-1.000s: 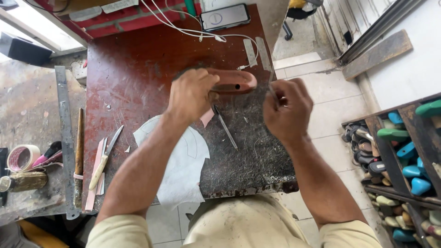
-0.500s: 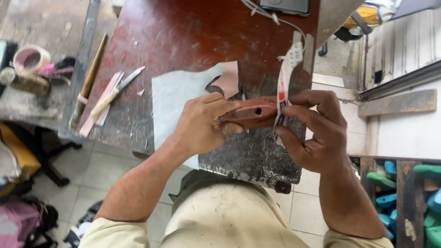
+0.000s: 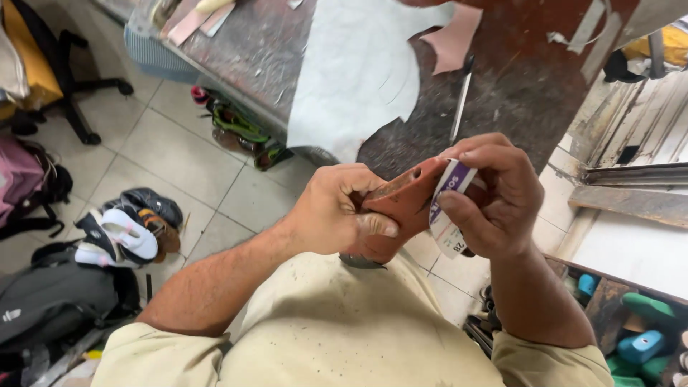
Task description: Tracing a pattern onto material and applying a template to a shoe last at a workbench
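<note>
Shoe form (image 3: 401, 208), reddish-brown, sits at centre frame, held in the air between both hands just above the person's lap, below the near edge of the workbench (image 3: 502, 93). Left hand (image 3: 337, 211) wraps its fingers tight around the form's lower end, thumb pressed flat along the side, likely to keep it steady and turned up toward the eyes. Right hand (image 3: 494, 193) curls over the upper end, thumb and forefinger pinching a white and purple tape strip (image 3: 448, 211) against the form's surface; the strip bends over the edge and hangs a little below, probably so it can be laid on smooth. Both hands clenched, nothing released. On the bench at upper centre lies a pale grey leather sheet (image 3: 358, 72) with a curved cut edge, a pink leather scrap (image 3: 455, 39) touching its right side, and a thin metal blade tool (image 3: 460, 104) just beside them, handy for reach. Lower right of frame shows a dark wooden rack (image 3: 609, 301) with compartments holding teal and green shoe forms (image 3: 645, 344); exact count hidden. Left of frame, on the tiled floor, a pile of shoes (image 3: 129, 229) and a dark bag (image 3: 57, 301); more sandals (image 3: 236, 129) tucked under the bench edge.
</note>
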